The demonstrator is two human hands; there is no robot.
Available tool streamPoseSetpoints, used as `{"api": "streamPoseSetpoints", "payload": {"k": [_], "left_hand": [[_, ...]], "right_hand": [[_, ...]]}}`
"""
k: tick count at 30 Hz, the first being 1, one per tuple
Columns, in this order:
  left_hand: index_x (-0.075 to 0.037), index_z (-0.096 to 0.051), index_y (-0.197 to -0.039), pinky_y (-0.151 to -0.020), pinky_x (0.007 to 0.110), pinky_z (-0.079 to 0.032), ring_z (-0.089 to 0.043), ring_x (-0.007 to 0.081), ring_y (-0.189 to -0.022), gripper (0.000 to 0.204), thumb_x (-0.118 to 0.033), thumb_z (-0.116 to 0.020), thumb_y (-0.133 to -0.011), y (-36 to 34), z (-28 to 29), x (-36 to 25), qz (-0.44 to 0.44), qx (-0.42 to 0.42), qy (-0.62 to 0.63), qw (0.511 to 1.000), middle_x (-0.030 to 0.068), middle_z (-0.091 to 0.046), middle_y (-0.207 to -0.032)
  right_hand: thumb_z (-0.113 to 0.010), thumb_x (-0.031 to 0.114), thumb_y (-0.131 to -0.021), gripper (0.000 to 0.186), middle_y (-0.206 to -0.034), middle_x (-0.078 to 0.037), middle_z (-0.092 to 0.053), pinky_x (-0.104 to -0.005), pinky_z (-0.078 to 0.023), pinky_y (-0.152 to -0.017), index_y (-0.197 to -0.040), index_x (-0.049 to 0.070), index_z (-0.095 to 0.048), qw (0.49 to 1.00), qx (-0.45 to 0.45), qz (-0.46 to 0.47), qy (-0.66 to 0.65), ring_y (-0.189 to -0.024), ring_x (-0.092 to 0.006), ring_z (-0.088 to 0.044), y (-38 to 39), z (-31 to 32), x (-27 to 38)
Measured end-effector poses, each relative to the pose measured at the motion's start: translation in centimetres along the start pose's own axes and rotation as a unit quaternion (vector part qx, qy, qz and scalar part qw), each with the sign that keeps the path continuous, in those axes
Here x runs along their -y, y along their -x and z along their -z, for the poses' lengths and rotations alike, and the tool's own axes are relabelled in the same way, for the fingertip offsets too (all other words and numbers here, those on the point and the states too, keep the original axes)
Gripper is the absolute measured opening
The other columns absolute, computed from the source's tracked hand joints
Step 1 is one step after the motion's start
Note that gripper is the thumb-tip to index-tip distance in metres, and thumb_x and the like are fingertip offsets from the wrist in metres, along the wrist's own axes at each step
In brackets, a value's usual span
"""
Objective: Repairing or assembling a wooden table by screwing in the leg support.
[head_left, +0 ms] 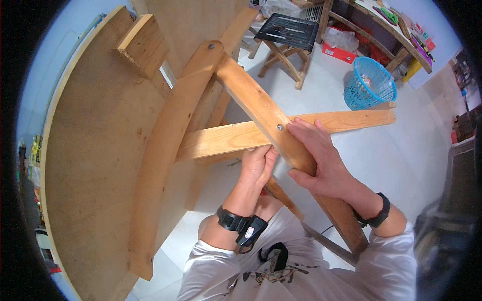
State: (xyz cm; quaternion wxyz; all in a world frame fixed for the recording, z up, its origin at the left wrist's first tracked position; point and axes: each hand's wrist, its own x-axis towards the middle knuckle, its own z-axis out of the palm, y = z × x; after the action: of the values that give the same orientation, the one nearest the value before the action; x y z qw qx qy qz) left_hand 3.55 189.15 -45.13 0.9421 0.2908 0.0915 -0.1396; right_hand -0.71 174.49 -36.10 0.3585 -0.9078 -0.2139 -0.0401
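Note:
A folding wooden table frame lies in front of me against a large plywood panel (90, 160). One wooden leg (253, 98) slants down toward me and crosses a second wooden leg (221, 139). A metal bolt (280, 127) sits in a hole at the crossing. My right hand (324, 163) is wrapped over the slanting leg just below the bolt, thumb on the near side. Beneath the crossing, my left hand (258, 165) is closed with curled fingers; the wood hides its fingertips and anything in them. A curved wooden rail (165, 130) runs along the panel, joined to the slanting leg at the top.
A wood block (145, 46) is fixed near the panel's far edge. Beyond the frame stand a folding stool (286, 32) with a black seat and a blue plastic basket (369, 85). A red box (339, 52) lies under a workbench (396, 35) at the far right.

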Motion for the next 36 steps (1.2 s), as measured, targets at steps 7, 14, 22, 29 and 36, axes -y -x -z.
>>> {"api": "streamPoseSetpoints", "payload": {"k": [7, 14, 22, 29, 36], "left_hand": [[-0.003, -0.054, -0.094, -0.059, 0.02, -0.044, -0.053, 0.0103, -0.07, 0.014, 0.0, -0.052, -0.081, 0.3, 1.1, -0.5, 0.009, 0.02, -0.013, 1.0, 0.0047, -0.058, -0.085], [-0.003, -0.053, -0.097, -0.059, 0.021, -0.044, -0.054, 0.0105, -0.073, 0.014, -0.004, -0.051, -0.082, 0.2, 0.9, -0.3, 0.058, -0.011, 0.024, 0.998, 0.0052, -0.058, -0.088], [-0.001, -0.049, -0.107, -0.079, 0.029, -0.046, -0.055, 0.017, -0.092, 0.024, -0.01, -0.049, -0.085, -0.6, 1.1, -0.4, 0.107, 0.059, 0.056, 0.991, 0.0087, -0.056, -0.104], [-0.002, -0.049, -0.107, -0.08, 0.029, -0.046, -0.054, 0.0172, -0.093, 0.026, -0.008, -0.054, -0.082, -0.6, 0.8, -0.9, 0.109, 0.073, 0.052, 0.99, 0.0085, -0.056, -0.104], [-0.003, -0.052, -0.102, -0.074, 0.026, -0.046, -0.054, 0.0144, -0.087, 0.023, -0.006, -0.057, -0.08, -0.5, 0.7, -1.3, 0.09, 0.051, 0.032, 0.994, 0.0063, -0.057, -0.098]], "right_hand": [[-0.064, 0.025, -0.066, 0.069, -0.125, -0.018, -0.038, -0.0468, -0.016, -0.101, -0.125, 0.004, -0.034, 0.999, -0.011, 0.014, 0.027, -0.121, -0.0313, -0.031, 0.2, -0.1, 0.0], [-0.064, 0.023, -0.065, 0.068, -0.121, -0.019, -0.04, -0.0459, -0.02, -0.1, -0.124, 0.003, -0.035, 0.998, -0.027, 0.043, 0.025, -0.118, -0.0336, -0.033, 0.2, -0.3, -0.1], [-0.064, 0.021, -0.064, 0.07, -0.121, -0.018, -0.04, -0.0454, -0.021, -0.1, -0.124, 0.003, -0.033, 0.998, -0.025, 0.055, 0.033, -0.117, -0.0332, -0.034, 0.5, -0.4, -0.1], [-0.066, 0.019, -0.063, 0.073, -0.123, -0.017, -0.039, -0.044, -0.022, -0.1, -0.125, 0.003, -0.033, 0.998, -0.029, 0.052, 0.026, -0.118, -0.0324, -0.033, 0.6, -0.4, -0.1], [-0.067, 0.017, -0.062, 0.074, -0.123, -0.017, -0.039, -0.0428, -0.023, -0.1, -0.126, 0.005, -0.033, 0.998, -0.035, 0.044, 0.023, -0.117, -0.032, -0.035, 0.4, -0.6, 0.3]]}}
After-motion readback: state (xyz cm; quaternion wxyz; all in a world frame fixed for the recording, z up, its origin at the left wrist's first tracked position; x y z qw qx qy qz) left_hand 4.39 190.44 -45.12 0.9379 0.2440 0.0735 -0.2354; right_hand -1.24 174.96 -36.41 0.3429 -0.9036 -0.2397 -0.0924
